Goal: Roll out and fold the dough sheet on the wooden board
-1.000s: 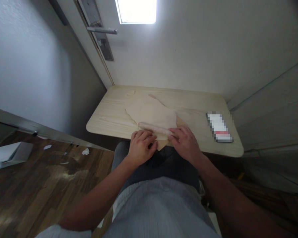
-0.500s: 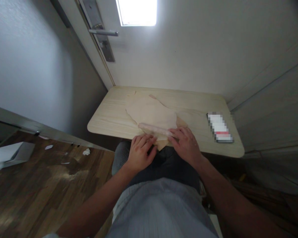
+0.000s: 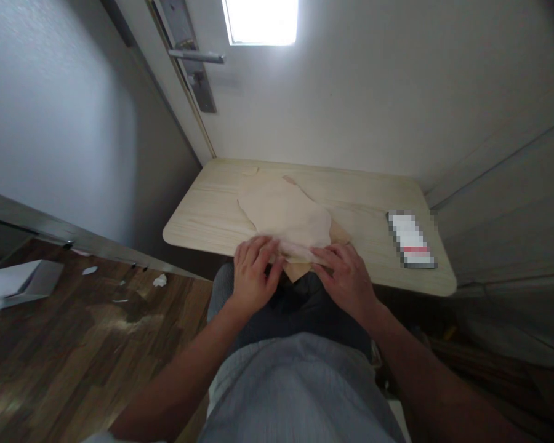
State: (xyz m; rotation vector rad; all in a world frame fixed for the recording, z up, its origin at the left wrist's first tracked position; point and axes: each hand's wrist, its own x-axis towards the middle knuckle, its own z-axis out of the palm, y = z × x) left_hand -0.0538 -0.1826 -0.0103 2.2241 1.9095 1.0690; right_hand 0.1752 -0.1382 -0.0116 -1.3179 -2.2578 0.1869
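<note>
A thin, pale beige sheet [image 3: 286, 209] with an uneven outline lies on the light wooden tabletop [image 3: 198, 215]. I cannot tell what it is made of. Its near edge is a narrow rolled strip [image 3: 298, 249]. My left hand [image 3: 255, 271] has its fingers closed on the strip's left end. At the right end, my right hand [image 3: 344, 271] grips the strip between thumb and fingers. Below the strip, a tan pointed corner [image 3: 296, 271] sticks out toward my lap, and a similar tan piece [image 3: 339, 232] shows at the right. My fingers hide both ends of the strip.
A phone [image 3: 410, 240] with a blurred-out screen rests on the right of the tabletop. Behind it rises a white door with a metal handle [image 3: 196, 56]. A white box [image 3: 23, 283] and scraps such as crumpled paper [image 3: 160, 280] lie on the wooden floor.
My left hand has shifted left and slightly up, from beside the strip's middle to its left end, and now covers it. My right hand has hardly moved. The view has shifted slightly.
</note>
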